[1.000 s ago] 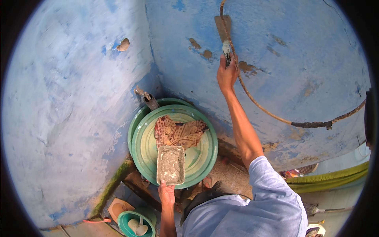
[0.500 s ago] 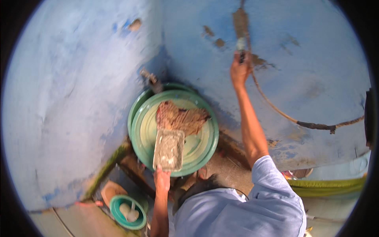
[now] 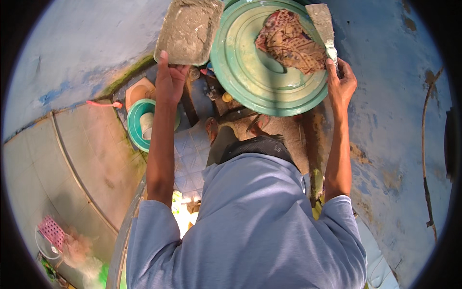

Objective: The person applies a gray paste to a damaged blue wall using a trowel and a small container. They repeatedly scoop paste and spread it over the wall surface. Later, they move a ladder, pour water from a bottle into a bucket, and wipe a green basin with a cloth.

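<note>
At the top, my left hand (image 3: 171,77) grips the near edge of a shallow rectangular container (image 3: 188,30) coated with wet grey-brown mortar. My right hand (image 3: 340,79) holds a putty knife (image 3: 321,26) by its handle, its broad mortar-smeared blade pointing up over the right edge of a big round green lid (image 3: 248,82). A crumpled patterned brown cloth (image 3: 291,41) lies on that lid, between my two hands.
Blue, peeling walls (image 3: 385,96) rise on both sides, with a cable (image 3: 423,144) on the right one. Below left are a green bucket (image 3: 135,125) with a cup inside, a red brush (image 3: 113,104), a tiled ledge (image 3: 82,149) and a pink basket (image 3: 49,230). My sandalled feet (image 3: 211,126) show below the lid.
The view has tipped down toward my body and feet. My right hand has come away from the wall and down beside the lid, still holding the knife; the container has shifted left of the cloth.
</note>
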